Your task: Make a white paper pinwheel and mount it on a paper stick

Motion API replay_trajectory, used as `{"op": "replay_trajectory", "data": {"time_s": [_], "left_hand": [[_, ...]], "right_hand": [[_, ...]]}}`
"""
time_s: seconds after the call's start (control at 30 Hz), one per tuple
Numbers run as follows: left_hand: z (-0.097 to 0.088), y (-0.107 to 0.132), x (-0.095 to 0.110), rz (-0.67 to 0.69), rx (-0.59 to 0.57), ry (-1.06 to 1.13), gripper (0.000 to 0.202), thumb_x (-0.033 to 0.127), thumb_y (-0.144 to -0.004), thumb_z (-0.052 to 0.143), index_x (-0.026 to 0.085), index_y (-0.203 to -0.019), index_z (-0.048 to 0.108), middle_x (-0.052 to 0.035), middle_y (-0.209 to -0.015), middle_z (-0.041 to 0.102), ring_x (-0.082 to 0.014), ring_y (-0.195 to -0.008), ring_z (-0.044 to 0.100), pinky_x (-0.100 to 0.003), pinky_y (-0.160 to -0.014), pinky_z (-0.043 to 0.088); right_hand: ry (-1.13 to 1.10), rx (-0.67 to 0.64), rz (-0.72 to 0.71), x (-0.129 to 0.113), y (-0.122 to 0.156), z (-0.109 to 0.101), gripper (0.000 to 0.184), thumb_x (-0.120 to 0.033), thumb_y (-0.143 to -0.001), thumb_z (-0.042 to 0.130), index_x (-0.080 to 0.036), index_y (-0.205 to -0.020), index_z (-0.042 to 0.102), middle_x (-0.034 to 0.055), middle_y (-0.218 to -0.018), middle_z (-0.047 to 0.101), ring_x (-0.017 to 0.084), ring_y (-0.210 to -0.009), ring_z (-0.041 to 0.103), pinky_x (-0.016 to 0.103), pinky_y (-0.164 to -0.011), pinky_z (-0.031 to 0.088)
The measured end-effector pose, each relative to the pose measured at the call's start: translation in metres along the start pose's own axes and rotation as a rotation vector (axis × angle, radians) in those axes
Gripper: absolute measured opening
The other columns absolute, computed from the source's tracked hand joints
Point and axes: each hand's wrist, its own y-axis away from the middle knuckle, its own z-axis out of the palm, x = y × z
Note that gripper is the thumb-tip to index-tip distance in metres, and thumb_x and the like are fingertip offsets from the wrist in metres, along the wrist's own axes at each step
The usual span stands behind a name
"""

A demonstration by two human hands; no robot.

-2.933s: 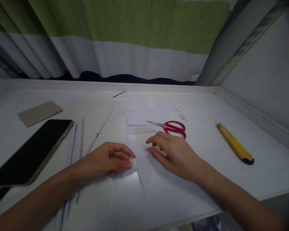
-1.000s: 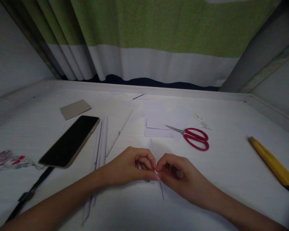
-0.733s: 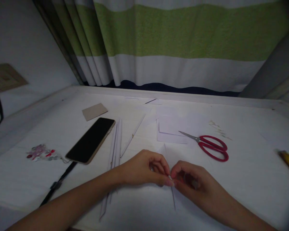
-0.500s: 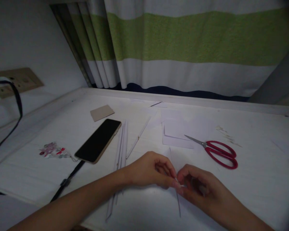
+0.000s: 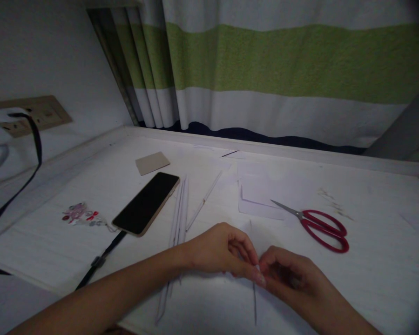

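Observation:
My left hand [image 5: 226,251] and my right hand [image 5: 295,274] meet over the near middle of the table, thumbs and fingertips pinched together. Between them is a piece of white paper [image 5: 254,302], with a thin edge showing below the fingers; most of it is hidden by the hands or blends into the white tabletop. Left of my left hand lie several narrow white paper sticks [image 5: 182,204], partly under my forearm. Another slim paper stick [image 5: 204,201] rests just beyond. Scissors [image 5: 323,228] with red handles lie past my right hand, blades pointing left.
A phone [image 5: 146,204] with a black strap [image 5: 103,258] and a beaded charm [image 5: 78,213] lies at left. Behind it is a beige card [image 5: 152,163]. Folded white paper [image 5: 261,211] sits beneath the scissor tip. A curtain [image 5: 265,60] hangs behind the table.
The view has shifted slightly, so the scene appears a little further right. Both hands still pinch the paper; its lower edge now hangs straighter, and the small white end between the fingertips is more hidden.

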Motion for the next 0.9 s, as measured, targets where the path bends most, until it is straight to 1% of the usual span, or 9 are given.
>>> {"op": "replay_trajectory", "data": {"time_s": [0.13,0.23,0.33,0.43,0.53,0.6,0.73,0.8,0.9], "left_hand": [[0.000,-0.001,-0.001,-0.026,-0.030,-0.017,0.024,0.025,-0.052,0.075,0.013,-0.068,0.061,0.0055,-0.054,0.054,-0.0037,-0.045,0.045,-0.016,-0.045,0.035],[-0.001,-0.003,-0.001,-0.057,-0.049,-0.027,0.027,0.024,-0.052,0.075,0.013,-0.072,0.062,0.0049,-0.057,0.056,-0.0042,-0.046,0.047,-0.016,-0.044,0.034],[-0.003,-0.004,-0.001,-0.104,-0.041,-0.061,0.029,0.025,-0.054,0.074,0.014,-0.078,0.063,0.0039,-0.062,0.056,-0.0040,-0.046,0.047,-0.015,-0.041,0.034],[-0.005,-0.004,0.000,-0.127,-0.045,-0.099,0.026,0.026,-0.061,0.070,0.015,-0.084,0.064,0.0038,-0.060,0.055,-0.0036,-0.044,0.045,-0.014,-0.038,0.033],[-0.006,-0.004,0.002,-0.114,-0.063,-0.107,0.023,0.026,-0.064,0.067,0.015,-0.084,0.065,0.0048,-0.052,0.052,-0.0040,-0.043,0.044,-0.014,-0.038,0.033],[-0.006,-0.004,0.002,-0.105,-0.063,-0.104,0.020,0.027,-0.066,0.066,0.014,-0.081,0.065,0.0050,-0.050,0.051,-0.0039,-0.042,0.043,-0.014,-0.038,0.033],[-0.005,-0.004,0.002,-0.103,-0.060,-0.096,0.015,0.025,-0.068,0.064,0.014,-0.077,0.065,0.0049,-0.050,0.051,-0.0037,-0.041,0.043,-0.013,-0.037,0.033],[-0.005,-0.005,0.001,-0.107,-0.060,-0.094,0.014,0.024,-0.068,0.063,0.014,-0.076,0.064,0.0049,-0.049,0.051,-0.0041,-0.041,0.043,-0.013,-0.036,0.033],[-0.006,-0.005,0.000,-0.105,-0.069,-0.085,0.014,0.025,-0.069,0.062,0.014,-0.076,0.064,0.0051,-0.048,0.051,-0.0042,-0.039,0.043,-0.013,-0.035,0.033]], "right_hand": [[0.055,-0.013,-0.045,-0.001,-0.001,-0.001,0.010,-0.027,-0.075,0.054,-0.019,-0.069,0.056,-0.0029,-0.057,0.049,0.011,-0.053,0.043,0.021,-0.047,0.032],[0.182,-0.019,-0.108,-0.005,0.001,-0.014,0.004,-0.023,-0.075,0.055,-0.019,-0.073,0.056,-0.0017,-0.063,0.053,0.011,-0.055,0.047,0.021,-0.049,0.036],[0.377,-0.047,-0.256,-0.009,0.007,-0.033,0.007,-0.026,-0.077,0.056,-0.020,-0.081,0.055,0.0010,-0.074,0.057,0.014,-0.066,0.051,0.025,-0.058,0.039],[0.515,-0.152,-0.399,-0.012,0.014,-0.045,0.013,-0.031,-0.078,0.054,-0.021,-0.087,0.056,0.0017,-0.083,0.058,0.015,-0.075,0.053,0.026,-0.064,0.039],[0.585,-0.255,-0.480,-0.014,0.015,-0.041,0.016,-0.031,-0.079,0.054,-0.023,-0.092,0.056,0.0007,-0.091,0.059,0.016,-0.083,0.052,0.027,-0.068,0.040],[0.634,-0.279,-0.519,-0.014,0.014,-0.033,0.016,-0.029,-0.081,0.052,-0.023,-0.095,0.057,0.0005,-0.094,0.060,0.016,-0.087,0.052,0.028,-0.071,0.040],[0.723,-0.267,-0.596,-0.011,0.011,-0.022,0.018,-0.029,-0.084,0.045,-0.021,-0.095,0.058,0.0012,-0.089,0.063,0.017,-0.083,0.053,0.030,-0.070,0.041],[0.768,-0.256,-0.643,-0.009,0.011,-0.020,0.020,-0.028,-0.085,0.043,-0.019,-0.092,0.059,0.0022,-0.085,0.064,0.018,-0.079,0.054,0.031,-0.068,0.042],[0.827,-0.221,-0.704,-0.006,0.014,-0.019,0.020,-0.022,-0.086,0.041,-0.017,-0.090,0.059,0.0049,-0.083,0.066,0.018,-0.076,0.056,0.030,-0.067,0.044]]}}
